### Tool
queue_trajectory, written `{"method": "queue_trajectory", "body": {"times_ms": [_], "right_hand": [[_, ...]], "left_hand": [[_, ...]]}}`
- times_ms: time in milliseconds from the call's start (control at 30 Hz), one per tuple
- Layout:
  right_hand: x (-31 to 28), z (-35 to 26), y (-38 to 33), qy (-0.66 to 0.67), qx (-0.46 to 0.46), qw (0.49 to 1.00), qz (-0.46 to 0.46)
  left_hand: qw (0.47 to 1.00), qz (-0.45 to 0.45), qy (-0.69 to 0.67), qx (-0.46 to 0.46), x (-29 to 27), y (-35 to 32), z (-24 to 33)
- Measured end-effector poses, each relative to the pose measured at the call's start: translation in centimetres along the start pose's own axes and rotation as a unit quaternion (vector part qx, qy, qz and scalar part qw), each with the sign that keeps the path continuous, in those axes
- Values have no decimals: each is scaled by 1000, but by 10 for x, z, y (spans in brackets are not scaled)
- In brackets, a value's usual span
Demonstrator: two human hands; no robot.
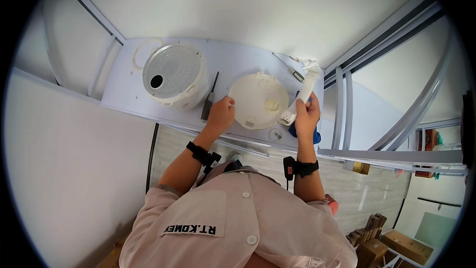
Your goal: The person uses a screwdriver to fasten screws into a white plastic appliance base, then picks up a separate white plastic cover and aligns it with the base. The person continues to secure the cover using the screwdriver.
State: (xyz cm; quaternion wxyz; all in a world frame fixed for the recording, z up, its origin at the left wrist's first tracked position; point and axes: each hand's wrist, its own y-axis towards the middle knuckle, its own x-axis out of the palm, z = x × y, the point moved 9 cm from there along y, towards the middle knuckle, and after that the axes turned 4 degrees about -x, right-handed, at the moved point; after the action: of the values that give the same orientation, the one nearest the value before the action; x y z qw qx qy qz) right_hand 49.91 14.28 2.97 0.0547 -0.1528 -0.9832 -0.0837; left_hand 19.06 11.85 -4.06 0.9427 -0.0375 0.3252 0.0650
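Observation:
My right hand (308, 115) grips a long curved white plastic handle (306, 87), held upright over the right side of the table. Left of it lies a round cream-white plastic lid (250, 99) with a small raised piece near its right side. Beside the lid's left rim, my left hand (221, 113) is closed with fingers pinched together; anything between them is hidden. A dark-handled screwdriver (210, 101) lies just left of that hand. Farther left stands a white rice cooker body (191, 92) with a clear grey disc and a black round spot on top.
Behind my right hand is a blue object (316, 136), partly covered. A second screwdriver (296, 73) lies at the back right, near crumpled white material (310, 63). One small clear round part (275, 134) sits by the front edge; a pale ring (140, 55) lies back left. Metal frame posts (339, 109) border the right.

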Motion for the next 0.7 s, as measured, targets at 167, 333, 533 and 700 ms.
{"method": "queue_trajectory", "body": {"times_ms": [167,333,533,700], "right_hand": [[-17,-15,2,71,19,997,-13],[7,-24,-13,141,67,987,-35],[46,-58,-29,73,20,994,-77],[40,-69,-18,53,-106,992,-34]], "left_hand": [[960,-86,-256,-67,23,1,-10],[805,-295,-469,-213,37,-22,34],[726,-368,-515,-269,37,-47,53],[716,-407,-493,-281,44,-57,34]]}}
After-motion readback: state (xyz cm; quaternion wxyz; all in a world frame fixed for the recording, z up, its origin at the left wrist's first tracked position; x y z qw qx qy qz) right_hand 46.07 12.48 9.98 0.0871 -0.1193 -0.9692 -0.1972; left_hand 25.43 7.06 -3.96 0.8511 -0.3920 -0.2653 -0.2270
